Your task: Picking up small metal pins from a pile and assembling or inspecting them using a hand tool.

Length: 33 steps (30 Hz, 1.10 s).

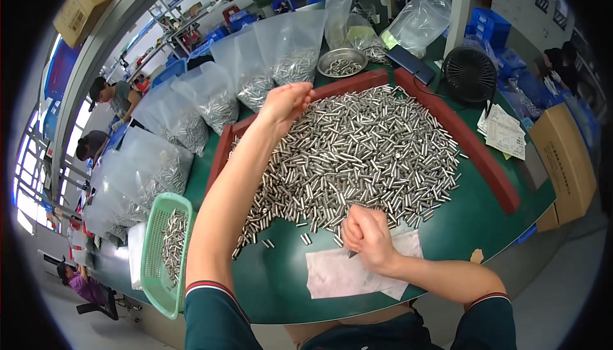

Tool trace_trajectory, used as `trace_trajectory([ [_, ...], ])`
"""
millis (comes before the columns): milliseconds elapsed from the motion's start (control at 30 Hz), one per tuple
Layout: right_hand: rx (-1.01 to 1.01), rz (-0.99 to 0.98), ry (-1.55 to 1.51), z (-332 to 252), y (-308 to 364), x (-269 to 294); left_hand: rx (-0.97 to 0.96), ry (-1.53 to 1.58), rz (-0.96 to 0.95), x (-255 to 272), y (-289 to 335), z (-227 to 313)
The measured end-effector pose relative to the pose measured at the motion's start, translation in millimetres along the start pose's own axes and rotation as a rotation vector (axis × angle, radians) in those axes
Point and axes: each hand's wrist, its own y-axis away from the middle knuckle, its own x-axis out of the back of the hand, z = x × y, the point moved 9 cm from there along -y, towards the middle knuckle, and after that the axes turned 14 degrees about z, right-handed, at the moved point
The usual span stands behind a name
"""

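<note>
A wide pile of short, shiny metal pins (357,152) covers the middle of the green table (268,286). My left arm reaches across the pile's left side. At its far left edge, near the red wooden bar, is my left hand (287,105), its fingers curled together; what they hold, if anything, is hidden. Close to the pile's front edge, my right hand (369,235) is closed in a fist above a pale, stained cloth (341,273). A small dark bit shows beneath the fist, too little to name. Several loose pins lie just left of the cloth.
Red wooden bars (472,149) border the pile. Left stands a green basket (150,254) of pins, with filled plastic bags (227,63) behind. Farther back are a metal bowl (325,66), a black fan (469,74) and papers (504,133). People work at the far left.
</note>
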Motion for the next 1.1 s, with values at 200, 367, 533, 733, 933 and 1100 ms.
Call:
trace_trajectory([
  [200,-0.084,-0.009,-0.050,12.0,-13.7,-7.7,-0.231,-0.124,0.207,3.9,-117.6,29.3],
  [367,-0.007,0.037,0.005,-2.9,-21.8,-0.3,-0.264,-0.232,0.104,-6.9,-94.8,36.0],
  [533,0.016,-0.005,0.005,-0.5,-18.3,-5.9,-0.585,-0.416,0.090,45.4,34.2,62.5],
  [733,0.049,-0.041,0.032,6.0,-12.5,-11.2,-0.813,-0.855,0.215,114.1,189.2,30.5],
  [933,0.063,-0.032,0.069,2.0,-9.5,-7.1,-0.666,-1.125,0.434,170.0,256.0,-14.1],
  [1100,0.060,-0.046,0.077,2.7,-9.0,-11.0,-0.682,-1.123,0.448,171.3,262.4,-35.3],
])
